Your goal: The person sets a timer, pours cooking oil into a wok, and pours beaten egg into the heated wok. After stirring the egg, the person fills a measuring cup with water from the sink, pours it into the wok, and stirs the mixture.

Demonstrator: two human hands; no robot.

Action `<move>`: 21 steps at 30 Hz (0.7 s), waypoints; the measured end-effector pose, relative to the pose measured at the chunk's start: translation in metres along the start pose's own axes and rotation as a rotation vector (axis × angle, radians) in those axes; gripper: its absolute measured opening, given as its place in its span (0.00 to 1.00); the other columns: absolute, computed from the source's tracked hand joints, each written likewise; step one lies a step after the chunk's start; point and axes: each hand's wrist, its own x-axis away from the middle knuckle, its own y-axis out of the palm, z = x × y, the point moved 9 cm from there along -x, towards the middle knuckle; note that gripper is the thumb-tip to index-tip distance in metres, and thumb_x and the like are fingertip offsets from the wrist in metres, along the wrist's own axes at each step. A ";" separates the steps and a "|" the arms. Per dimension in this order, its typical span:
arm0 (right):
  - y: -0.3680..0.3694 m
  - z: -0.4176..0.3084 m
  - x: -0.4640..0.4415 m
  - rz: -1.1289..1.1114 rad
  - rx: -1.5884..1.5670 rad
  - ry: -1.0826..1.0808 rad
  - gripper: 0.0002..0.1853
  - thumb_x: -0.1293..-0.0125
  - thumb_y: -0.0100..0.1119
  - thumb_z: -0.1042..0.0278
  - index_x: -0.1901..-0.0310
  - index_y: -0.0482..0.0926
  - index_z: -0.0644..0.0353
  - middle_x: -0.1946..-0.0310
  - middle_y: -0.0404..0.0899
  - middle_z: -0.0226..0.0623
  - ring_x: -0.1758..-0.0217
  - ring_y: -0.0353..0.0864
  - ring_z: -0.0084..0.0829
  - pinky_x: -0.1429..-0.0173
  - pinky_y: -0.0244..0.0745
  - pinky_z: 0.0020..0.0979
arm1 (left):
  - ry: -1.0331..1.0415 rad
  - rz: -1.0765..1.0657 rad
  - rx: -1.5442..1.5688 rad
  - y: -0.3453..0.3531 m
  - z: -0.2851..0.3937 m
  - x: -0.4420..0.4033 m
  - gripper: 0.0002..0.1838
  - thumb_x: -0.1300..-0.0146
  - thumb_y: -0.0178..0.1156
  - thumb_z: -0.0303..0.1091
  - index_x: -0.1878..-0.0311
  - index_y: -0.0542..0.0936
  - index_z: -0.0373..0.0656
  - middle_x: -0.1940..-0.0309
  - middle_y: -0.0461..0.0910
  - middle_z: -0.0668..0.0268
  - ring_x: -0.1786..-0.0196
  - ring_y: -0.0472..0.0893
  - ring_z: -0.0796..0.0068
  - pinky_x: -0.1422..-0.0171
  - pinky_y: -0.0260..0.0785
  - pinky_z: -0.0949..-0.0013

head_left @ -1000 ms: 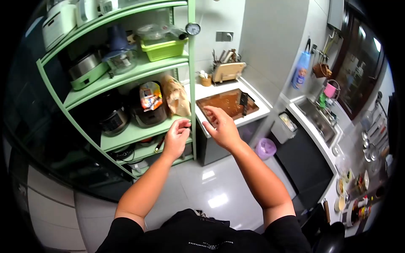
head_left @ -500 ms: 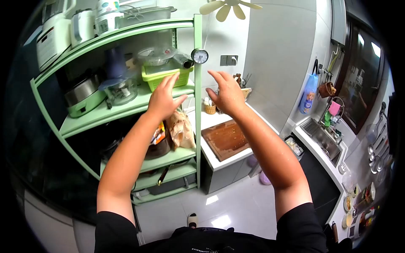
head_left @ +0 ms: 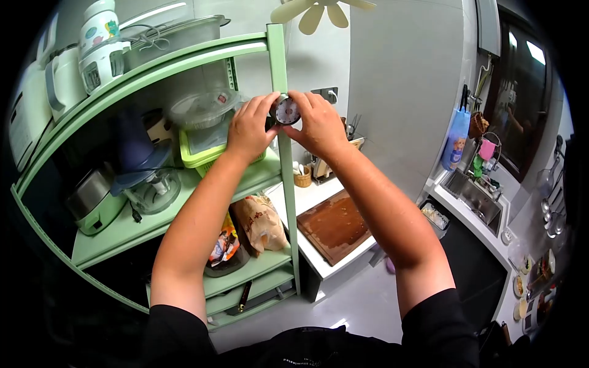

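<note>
A small round dial timer (head_left: pixel 287 111) with a dark rim and pale face sits against the upright green post (head_left: pixel 277 55) of the shelf. From its left side, my left hand (head_left: pixel 250 127) closes its fingers and thumb on the rim. My right hand (head_left: pixel 321 125) grips the opposite side, thumb below and fingers near the top. The dial face shows between the two hands. Behind my left hand, a lime-green basket (head_left: pixel 191 157) with clear plastic containers (head_left: pixel 205 109) stands on the middle shelf.
Left on the green rack are a food processor (head_left: pixel 156 190), a green-based cooker (head_left: pixel 98 205) and a paper bag (head_left: pixel 261 224). A wooden cutting board (head_left: pixel 334 227) lies on the white counter below my right forearm. The sink (head_left: pixel 472 199) is at the right.
Both hands have come together from being raised and apart, and now hold the timer on the post. The view has shifted closer to the rack.
</note>
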 end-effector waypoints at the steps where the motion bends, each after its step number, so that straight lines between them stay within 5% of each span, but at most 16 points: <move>1: 0.001 0.003 -0.002 0.017 -0.013 -0.019 0.34 0.56 0.72 0.65 0.45 0.70 0.57 0.59 0.76 0.39 0.53 0.76 0.39 0.51 0.73 0.36 | 0.011 0.018 0.014 0.003 -0.001 -0.001 0.35 0.58 0.71 0.30 0.42 0.71 0.49 0.51 0.76 0.64 0.48 0.75 0.59 0.44 0.68 0.61; 7: 0.002 0.012 0.000 0.139 -0.107 -0.088 0.33 0.60 0.74 0.62 0.50 0.72 0.60 0.65 0.76 0.40 0.59 0.76 0.41 0.55 0.73 0.38 | 0.092 0.099 -0.004 0.005 0.000 -0.003 0.33 0.61 0.70 0.27 0.45 0.74 0.47 0.55 0.77 0.63 0.53 0.77 0.59 0.47 0.69 0.61; 21: 0.016 0.031 0.011 0.286 -0.161 0.219 0.30 0.58 0.75 0.47 0.60 0.77 0.61 0.73 0.80 0.38 0.70 0.80 0.39 0.63 0.75 0.35 | 0.147 0.224 -0.057 0.007 0.004 0.000 0.28 0.55 0.66 0.30 0.46 0.76 0.42 0.57 0.78 0.61 0.55 0.77 0.59 0.47 0.68 0.60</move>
